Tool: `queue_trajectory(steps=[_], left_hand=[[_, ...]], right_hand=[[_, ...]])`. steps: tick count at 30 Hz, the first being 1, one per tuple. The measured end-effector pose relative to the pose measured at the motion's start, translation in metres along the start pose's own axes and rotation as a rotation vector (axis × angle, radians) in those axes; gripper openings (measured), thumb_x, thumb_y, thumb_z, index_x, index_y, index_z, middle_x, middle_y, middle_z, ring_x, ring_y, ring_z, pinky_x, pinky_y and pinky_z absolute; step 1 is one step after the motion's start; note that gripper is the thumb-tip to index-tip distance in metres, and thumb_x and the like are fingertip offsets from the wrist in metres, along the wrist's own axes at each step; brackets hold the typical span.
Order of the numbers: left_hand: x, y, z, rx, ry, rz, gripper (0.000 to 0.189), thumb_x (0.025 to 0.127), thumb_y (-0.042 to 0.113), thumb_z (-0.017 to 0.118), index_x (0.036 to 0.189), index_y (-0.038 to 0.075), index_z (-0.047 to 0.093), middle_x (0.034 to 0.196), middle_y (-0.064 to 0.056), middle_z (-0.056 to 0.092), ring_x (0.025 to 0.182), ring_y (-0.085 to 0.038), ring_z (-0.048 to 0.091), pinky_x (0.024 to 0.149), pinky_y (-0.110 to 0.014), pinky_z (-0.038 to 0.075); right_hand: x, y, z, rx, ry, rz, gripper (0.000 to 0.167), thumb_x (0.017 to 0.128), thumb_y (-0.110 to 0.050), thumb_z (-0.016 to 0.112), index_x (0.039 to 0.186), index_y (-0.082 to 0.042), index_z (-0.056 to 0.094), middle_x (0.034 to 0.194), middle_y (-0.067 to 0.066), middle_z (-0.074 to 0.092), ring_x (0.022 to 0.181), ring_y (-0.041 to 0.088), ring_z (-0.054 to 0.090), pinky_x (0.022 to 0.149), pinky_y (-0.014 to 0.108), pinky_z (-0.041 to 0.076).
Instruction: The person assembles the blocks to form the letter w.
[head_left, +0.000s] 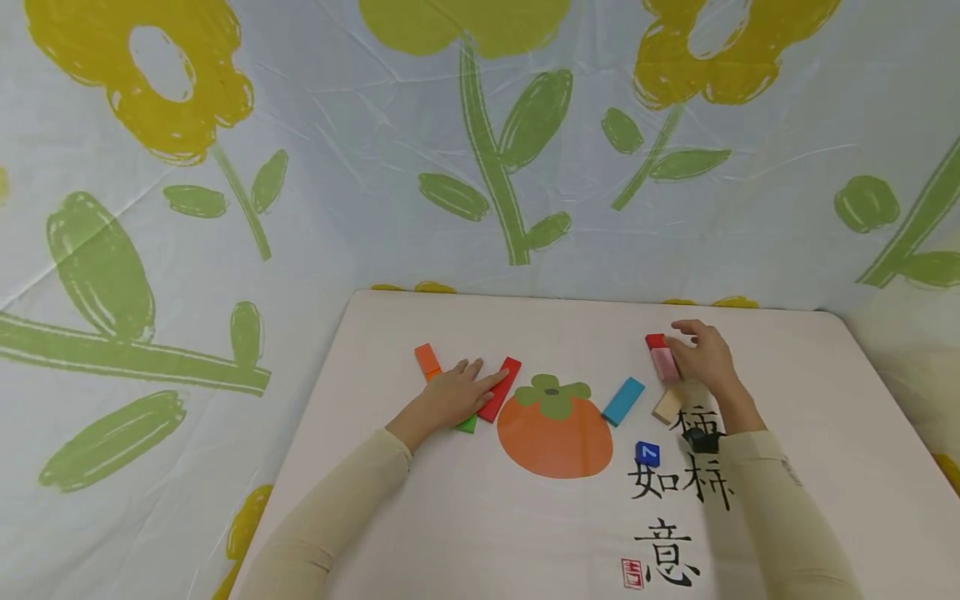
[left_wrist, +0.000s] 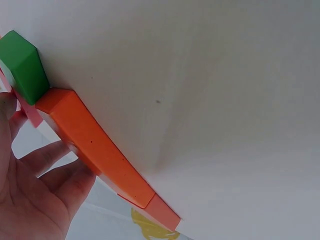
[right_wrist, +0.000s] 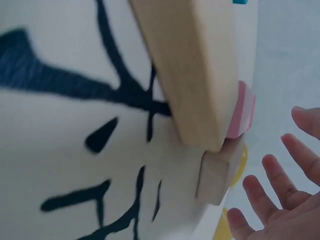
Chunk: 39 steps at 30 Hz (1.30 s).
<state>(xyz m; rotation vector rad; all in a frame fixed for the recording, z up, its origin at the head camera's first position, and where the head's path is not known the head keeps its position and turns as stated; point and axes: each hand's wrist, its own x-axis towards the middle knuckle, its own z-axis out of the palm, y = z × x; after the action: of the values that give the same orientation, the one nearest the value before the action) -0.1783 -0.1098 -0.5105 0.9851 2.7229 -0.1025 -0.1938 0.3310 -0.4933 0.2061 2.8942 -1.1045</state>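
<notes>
My left hand (head_left: 450,393) lies with spread fingers over a cluster of blocks on the left side of the table. Its forefinger reaches onto a red block (head_left: 501,390); under and beside it show a green block (head_left: 467,424) and an orange block (head_left: 428,360). Up close in the left wrist view, the fingers are right at the side of a long orange block (left_wrist: 97,145), whose end meets the green block (left_wrist: 22,65). My right hand (head_left: 703,357), fingers relaxed and apart, is beside a pink block (head_left: 664,364) with a red block (head_left: 656,340) at its end.
Near the right wrist are a plain wooden block (head_left: 666,406), a light blue block (head_left: 623,402) and a dark blue block (head_left: 647,453) marked 7. The pale table mat (head_left: 480,517) carries a printed persimmon and black characters. A flower-patterned cloth (head_left: 322,167) hangs behind.
</notes>
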Motion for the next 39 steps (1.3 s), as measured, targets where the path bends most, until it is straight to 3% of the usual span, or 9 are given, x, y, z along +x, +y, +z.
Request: queue_trajectory(steps=[9,15,26,39], left_hand=[[-0.002,0.004,-0.002,-0.012,-0.003,-0.006,0.057,0.107,0.041,0.044,0.160,0.031,0.025,0.156,-0.016,0.038,0.137,-0.040,0.042,0.097,-0.043,0.050],[-0.002,0.003,-0.001,-0.012,-0.012,-0.012,0.058,0.107,0.041,0.043,0.161,0.032,0.022,0.157,-0.016,0.036,0.139,-0.039,0.041,0.097,-0.043,0.050],[-0.002,0.004,-0.001,-0.027,-0.014,-0.016,0.057,0.108,0.042,0.041,0.161,0.032,0.022,0.158,-0.016,0.035,0.139,-0.041,0.039,0.095,-0.044,0.051],[0.002,-0.002,0.002,-0.036,-0.002,-0.012,0.057,0.107,0.042,0.042,0.161,0.033,0.022,0.158,-0.016,0.034,0.140,-0.041,0.039,0.097,-0.044,0.050]], right_hand=[[0.004,0.014,0.003,-0.033,-0.057,0.043,0.059,0.105,-0.037,0.049,0.146,0.004,0.041,0.144,0.035,0.036,0.128,0.056,0.034,0.097,0.070,0.038],[0.013,0.011,0.010,-0.154,-0.097,0.096,0.069,0.100,-0.050,0.052,0.140,0.005,0.044,0.135,0.037,0.041,0.123,0.059,0.032,0.091,0.075,0.029],[0.012,-0.001,0.021,-0.236,-0.037,0.155,0.066,0.096,-0.045,0.058,0.130,0.011,0.049,0.125,0.040,0.039,0.121,0.059,0.030,0.091,0.075,0.027],[0.015,-0.011,0.031,-0.233,0.009,0.147,0.057,0.098,-0.038,0.057,0.128,0.010,0.052,0.123,0.039,0.039,0.118,0.058,0.031,0.088,0.071,0.029]])
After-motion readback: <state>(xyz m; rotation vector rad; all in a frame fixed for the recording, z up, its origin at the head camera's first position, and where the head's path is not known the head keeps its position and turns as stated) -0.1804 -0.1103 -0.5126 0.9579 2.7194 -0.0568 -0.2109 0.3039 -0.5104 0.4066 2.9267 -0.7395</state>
